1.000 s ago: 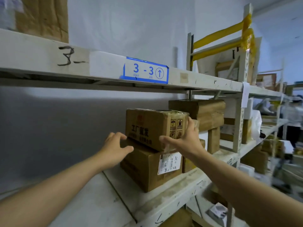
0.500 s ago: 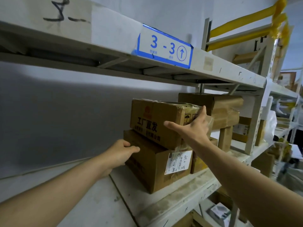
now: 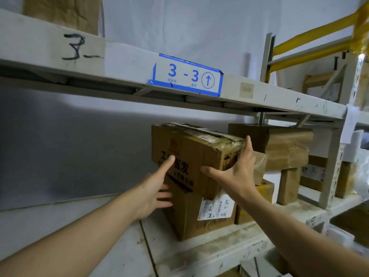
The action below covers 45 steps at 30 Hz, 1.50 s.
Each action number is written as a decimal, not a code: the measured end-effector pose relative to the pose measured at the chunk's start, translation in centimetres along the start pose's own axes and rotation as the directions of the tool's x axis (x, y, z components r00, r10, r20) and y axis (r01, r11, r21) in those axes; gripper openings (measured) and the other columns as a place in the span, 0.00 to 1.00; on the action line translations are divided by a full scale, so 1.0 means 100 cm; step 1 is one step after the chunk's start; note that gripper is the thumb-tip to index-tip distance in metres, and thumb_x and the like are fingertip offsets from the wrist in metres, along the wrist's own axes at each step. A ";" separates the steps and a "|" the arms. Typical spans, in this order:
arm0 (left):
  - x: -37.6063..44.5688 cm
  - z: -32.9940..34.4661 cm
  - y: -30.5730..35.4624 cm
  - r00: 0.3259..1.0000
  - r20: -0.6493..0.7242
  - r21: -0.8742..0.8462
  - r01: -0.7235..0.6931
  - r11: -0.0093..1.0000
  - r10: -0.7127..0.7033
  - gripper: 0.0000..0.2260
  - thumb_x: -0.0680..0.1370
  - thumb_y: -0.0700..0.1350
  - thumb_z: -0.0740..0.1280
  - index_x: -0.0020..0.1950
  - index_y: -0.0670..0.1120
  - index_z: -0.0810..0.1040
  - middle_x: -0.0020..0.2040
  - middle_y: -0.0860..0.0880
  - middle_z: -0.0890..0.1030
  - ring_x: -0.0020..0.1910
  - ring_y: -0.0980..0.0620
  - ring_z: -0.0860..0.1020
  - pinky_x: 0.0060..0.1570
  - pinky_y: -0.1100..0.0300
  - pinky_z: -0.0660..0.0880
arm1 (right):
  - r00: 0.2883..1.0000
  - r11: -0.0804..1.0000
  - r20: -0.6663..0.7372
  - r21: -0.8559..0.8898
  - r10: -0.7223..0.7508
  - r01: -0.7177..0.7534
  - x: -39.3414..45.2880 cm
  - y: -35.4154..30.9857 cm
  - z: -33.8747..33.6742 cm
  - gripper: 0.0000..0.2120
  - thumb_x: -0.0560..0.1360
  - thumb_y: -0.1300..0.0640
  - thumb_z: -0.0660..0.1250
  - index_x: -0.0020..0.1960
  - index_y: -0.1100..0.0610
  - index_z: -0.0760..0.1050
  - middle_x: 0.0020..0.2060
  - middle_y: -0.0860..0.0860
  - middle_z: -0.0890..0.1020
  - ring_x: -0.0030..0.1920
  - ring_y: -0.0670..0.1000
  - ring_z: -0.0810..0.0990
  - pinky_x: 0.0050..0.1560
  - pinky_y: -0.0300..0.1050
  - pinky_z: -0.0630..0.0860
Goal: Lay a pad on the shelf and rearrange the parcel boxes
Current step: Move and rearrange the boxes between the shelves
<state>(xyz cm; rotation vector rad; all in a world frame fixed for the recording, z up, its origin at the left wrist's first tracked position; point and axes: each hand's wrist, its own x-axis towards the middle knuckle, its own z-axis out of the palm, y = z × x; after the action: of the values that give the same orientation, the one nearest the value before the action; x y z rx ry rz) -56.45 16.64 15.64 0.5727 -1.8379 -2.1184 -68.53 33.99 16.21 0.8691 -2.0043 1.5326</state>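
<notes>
Two brown parcel boxes are stacked on the white shelf (image 3: 215, 248). The top box (image 3: 191, 148), printed with dark characters, sits slightly askew on the lower box (image 3: 185, 218), which carries a white shipping label. My right hand (image 3: 237, 172) grips the top box's near right corner, thumb on the front face and fingers up the right side. My left hand (image 3: 155, 188) is spread open, its index finger on the top box's left face and the other fingers against the lower box. A flat white sheet (image 3: 79, 236) covers the shelf left of the stack.
A tape-wrapped brown parcel (image 3: 279, 144) rests on an upright box (image 3: 287, 184) just right of the stack, with a yellow box (image 3: 265, 192) between. The upper shelf beam with the blue 3-3 label (image 3: 187, 76) hangs close overhead. A perforated post (image 3: 331, 172) stands at right.
My left hand has opened from a curl and risen onto the top box's left face. My right hand has shifted lower around the box's right corner. The view has dropped slightly.
</notes>
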 end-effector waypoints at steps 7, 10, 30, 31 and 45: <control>-0.016 0.010 0.008 0.998 0.047 -0.275 -0.017 0.961 0.031 0.53 0.57 0.74 0.73 0.78 0.57 0.63 0.71 0.39 0.73 0.68 0.36 0.73 0.67 0.31 0.66 | 0.973 0.978 0.120 0.082 -0.198 0.190 -0.017 -0.005 -0.002 0.66 0.56 0.37 0.79 0.79 0.40 0.38 0.65 0.42 0.57 0.67 0.39 0.57 0.66 0.33 0.55; -0.022 0.010 0.009 0.999 0.015 -0.312 -0.024 0.950 0.031 0.54 0.56 0.75 0.73 0.78 0.55 0.64 0.71 0.40 0.73 0.68 0.35 0.72 0.65 0.27 0.64 | 0.954 0.963 0.146 0.103 -0.263 0.250 -0.022 -0.008 0.001 0.64 0.56 0.37 0.79 0.78 0.38 0.40 0.65 0.41 0.58 0.65 0.37 0.58 0.63 0.26 0.55; -0.035 -0.029 0.015 0.941 -0.336 -0.377 -0.168 0.911 0.035 0.28 0.68 0.70 0.68 0.60 0.54 0.74 0.58 0.42 0.78 0.58 0.39 0.76 0.61 0.34 0.72 | 0.913 0.950 0.271 0.145 -0.306 0.276 -0.042 -0.016 0.023 0.42 0.69 0.26 0.60 0.77 0.36 0.47 0.74 0.39 0.56 0.70 0.42 0.63 0.64 0.36 0.65; -0.034 -0.034 0.015 0.940 -0.341 -0.397 -0.169 0.902 0.026 0.28 0.68 0.70 0.67 0.60 0.54 0.75 0.58 0.42 0.79 0.58 0.39 0.76 0.61 0.34 0.71 | 0.928 0.962 0.257 0.126 -0.269 0.243 -0.042 -0.013 0.024 0.40 0.70 0.27 0.59 0.77 0.35 0.47 0.75 0.39 0.55 0.70 0.42 0.62 0.65 0.40 0.65; -0.021 -0.095 -0.013 0.890 -0.435 -0.391 -0.053 0.919 -0.134 0.37 0.64 0.75 0.63 0.64 0.52 0.76 0.58 0.41 0.79 0.58 0.38 0.75 0.55 0.40 0.71 | 0.948 0.848 0.113 -0.487 0.298 -0.209 -0.022 0.046 0.036 0.37 0.76 0.31 0.58 0.77 0.52 0.61 0.75 0.58 0.62 0.75 0.61 0.58 0.72 0.60 0.62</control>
<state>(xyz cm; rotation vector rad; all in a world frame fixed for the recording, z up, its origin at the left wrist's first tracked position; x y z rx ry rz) -50.10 9.43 13.49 0.9144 -1.1153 -2.0692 -70.29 31.81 10.66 0.5754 -2.5645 1.0282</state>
